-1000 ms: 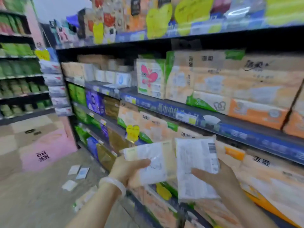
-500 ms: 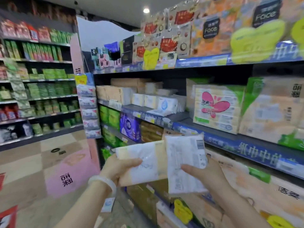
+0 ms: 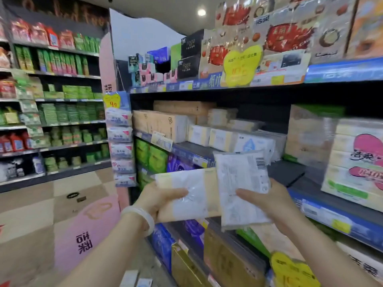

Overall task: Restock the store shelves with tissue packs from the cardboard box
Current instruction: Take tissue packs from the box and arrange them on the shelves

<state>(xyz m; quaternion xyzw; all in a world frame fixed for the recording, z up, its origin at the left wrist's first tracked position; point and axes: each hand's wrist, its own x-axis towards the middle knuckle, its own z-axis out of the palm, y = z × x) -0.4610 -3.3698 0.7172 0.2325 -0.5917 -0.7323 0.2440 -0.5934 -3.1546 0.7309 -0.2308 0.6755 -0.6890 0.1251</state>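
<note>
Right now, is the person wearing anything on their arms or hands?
Yes. A smooth, pale, whitish bangle sits round the left wrist. No gloves and no sleeves show; both forearms are bare as far as the picture reaches. The right hand wears no ring or watch that I can see.

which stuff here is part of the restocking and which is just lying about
Job: tissue pack in left hand; barcoded tissue pack in right hand; middle shelf with bare spot.
Lying about: yellow price tag, pink floor sticker, green packs across aisle.
</note>
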